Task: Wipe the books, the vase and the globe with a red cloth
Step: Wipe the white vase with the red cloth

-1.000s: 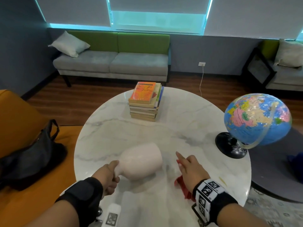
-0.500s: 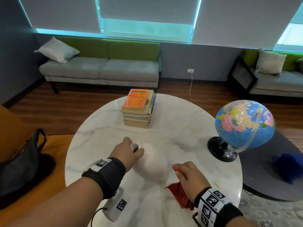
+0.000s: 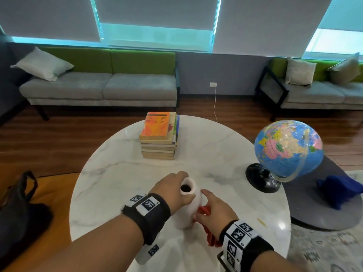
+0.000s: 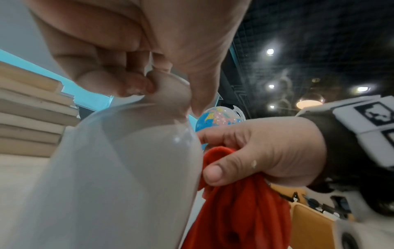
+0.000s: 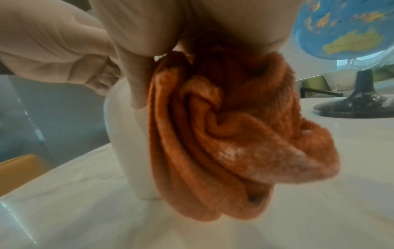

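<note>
The white vase (image 3: 189, 210) stood upright on the marble surface (image 3: 117, 183), and everything else sat in relation to it. The left hand (image 3: 170, 191) gripped its narrow neck, fingers curled round the rim. Against the vase's right side, the right hand (image 3: 213, 212) held the bunched red cloth (image 3: 204, 210), thumb and fingers closed on it, the cloth touching the vase's body. The stack of books (image 3: 159, 138) lay beyond the vase, well apart. The globe (image 3: 287, 149) stood to the vase's far right.
</note>
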`<state>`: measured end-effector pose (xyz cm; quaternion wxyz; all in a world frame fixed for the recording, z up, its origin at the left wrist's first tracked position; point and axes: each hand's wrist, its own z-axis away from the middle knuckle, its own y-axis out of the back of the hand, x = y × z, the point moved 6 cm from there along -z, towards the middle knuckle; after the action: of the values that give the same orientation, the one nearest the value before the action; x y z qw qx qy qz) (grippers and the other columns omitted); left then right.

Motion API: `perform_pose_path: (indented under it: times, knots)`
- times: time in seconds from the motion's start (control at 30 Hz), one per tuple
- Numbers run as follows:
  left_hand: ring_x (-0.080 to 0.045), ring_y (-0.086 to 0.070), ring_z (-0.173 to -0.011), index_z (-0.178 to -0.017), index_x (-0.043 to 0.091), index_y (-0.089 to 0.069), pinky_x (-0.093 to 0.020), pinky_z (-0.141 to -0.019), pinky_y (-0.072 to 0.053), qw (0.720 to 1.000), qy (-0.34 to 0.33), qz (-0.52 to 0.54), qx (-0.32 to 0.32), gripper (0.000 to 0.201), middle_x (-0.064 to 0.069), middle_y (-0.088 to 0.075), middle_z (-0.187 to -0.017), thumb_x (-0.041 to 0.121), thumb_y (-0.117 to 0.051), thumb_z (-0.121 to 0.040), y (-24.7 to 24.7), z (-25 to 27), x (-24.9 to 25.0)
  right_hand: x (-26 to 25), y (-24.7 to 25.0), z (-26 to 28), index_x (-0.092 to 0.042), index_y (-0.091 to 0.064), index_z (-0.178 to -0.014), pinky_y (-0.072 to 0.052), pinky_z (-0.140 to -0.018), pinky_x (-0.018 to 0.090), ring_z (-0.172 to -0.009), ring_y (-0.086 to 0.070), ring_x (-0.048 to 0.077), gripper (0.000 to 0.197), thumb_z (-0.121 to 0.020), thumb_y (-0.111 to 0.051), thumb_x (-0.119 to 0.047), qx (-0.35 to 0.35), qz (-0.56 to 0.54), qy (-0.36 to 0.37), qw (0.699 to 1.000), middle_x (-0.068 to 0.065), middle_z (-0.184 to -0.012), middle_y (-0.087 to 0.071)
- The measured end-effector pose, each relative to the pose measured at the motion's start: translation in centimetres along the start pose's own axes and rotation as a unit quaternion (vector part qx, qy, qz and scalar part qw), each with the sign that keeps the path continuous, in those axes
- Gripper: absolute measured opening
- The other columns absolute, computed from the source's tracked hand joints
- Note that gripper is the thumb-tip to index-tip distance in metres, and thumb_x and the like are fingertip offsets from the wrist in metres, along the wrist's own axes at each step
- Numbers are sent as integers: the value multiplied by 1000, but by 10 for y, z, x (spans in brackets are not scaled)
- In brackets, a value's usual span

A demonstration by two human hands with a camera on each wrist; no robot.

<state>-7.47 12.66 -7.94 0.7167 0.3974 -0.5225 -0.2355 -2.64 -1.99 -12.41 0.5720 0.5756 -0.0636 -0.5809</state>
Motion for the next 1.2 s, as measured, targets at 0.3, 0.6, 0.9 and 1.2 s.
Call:
perform_pose_path:
  times: [0.3, 0.6, 0.9, 1.2]
  knots:
    - [-12, -62, -97, -136, 30, -41, -29, -93, -48, 987, 77, 108, -92, 82, 6, -55, -127, 42, -83, -66, -13, 7, -67, -1, -27, -7, -41, 0, -148, -43, -78, 17, -104, -54, 8, 114, -65, -78, -43, 26, -5, -27, 999, -7, -137, -29]
    - [-14, -58, -108, -140, 31, -40, -30, -98, -45, 983, 62, 161, -66, 74, 7, -54, -132, 35, -76, -75, -13, -24, -62, -14, -12, -45, -43, -18, -141, -41, -83, 19, -105, -43, 2, 106, -58, -83, -36, 82, -55, -12, 995, -13, -137, -35]
    - [-10, -32, -138, -148, 28, -24, -22, -112, -26, 989, 113, 63, -69, 68, 7, -28, -153, 42, -57, -90, -27, -48, -99, -9, 42, -145, -38, -18, -143, -45, -98, 36, -119, -50, 24, 106, -59, -84, -37, 84, -19, -17, 996, 0, -139, -40]
    - [-22, 0, -146, -148, 43, -14, -44, -114, -27, 971, 197, -98, -95, 84, 4, 5, -159, 53, -63, -80, -43, -54, -138, -11, 86, -250, -30, -18, -145, -47, -95, 44, -115, -53, 31, 107, -61, -84, -38, 101, 0, -3, 995, 9, -133, -47]
